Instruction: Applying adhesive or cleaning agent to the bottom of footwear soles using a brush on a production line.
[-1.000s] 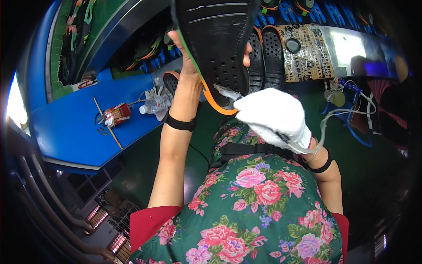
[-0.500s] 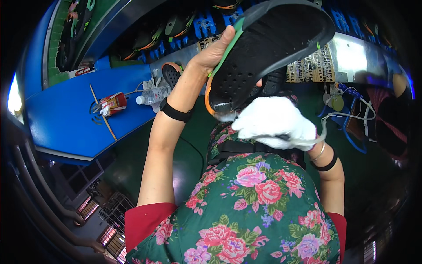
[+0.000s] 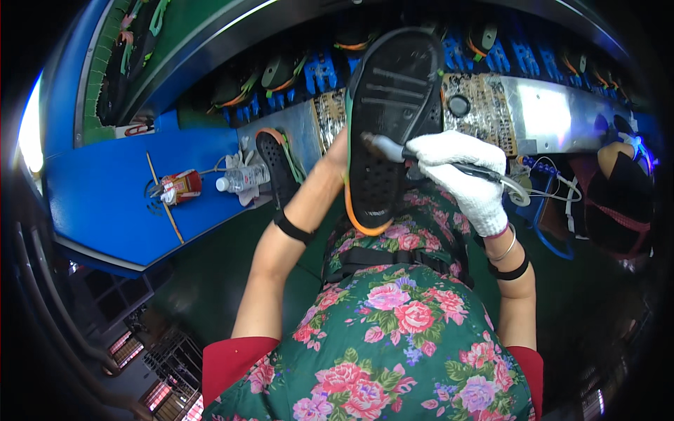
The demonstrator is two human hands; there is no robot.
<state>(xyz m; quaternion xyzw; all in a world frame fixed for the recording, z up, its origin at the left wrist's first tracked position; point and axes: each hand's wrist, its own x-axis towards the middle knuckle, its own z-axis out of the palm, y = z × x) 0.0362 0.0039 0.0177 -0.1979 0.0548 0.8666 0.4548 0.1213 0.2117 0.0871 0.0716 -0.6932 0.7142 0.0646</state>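
Sole [image 3: 397, 116]: was held up above the lap of the apron [image 3: 407, 309], holed and grooved face toward the wearer, orange rim at its lower end.
Left hand [image 3: 339, 151]: bare, held the sole by its left edge; the fingers ran behind, so their exact placement could not be told.
Right hand [image 3: 460, 167]: gloved, right of the sole, pinching the brush [image 3: 390, 150] by its handle.
Bristles: appeared to meet the sole's middle, between grooves and holes; true contact was hard to judge.
Technique (judged): good work called for a firm left grip, bristles laid low, light even strokes out to the rim, and no pooling in the holes.
Tube [image 3: 518, 191]: curved away right of the sole, near the glove; slack seemed advisable so that it would not tug a stroke. Contents not discernible.
Sole's far face: hidden.
Piece behind [image 3: 434, 116]: only a black holed edge showed, just right of the sole.
Other sole [image 3: 271, 154]: left of the sole, lower end partly covered by the forearm.
Dark shape [image 3: 611, 228]: far right of the sole, lost in shadow, unidentified.
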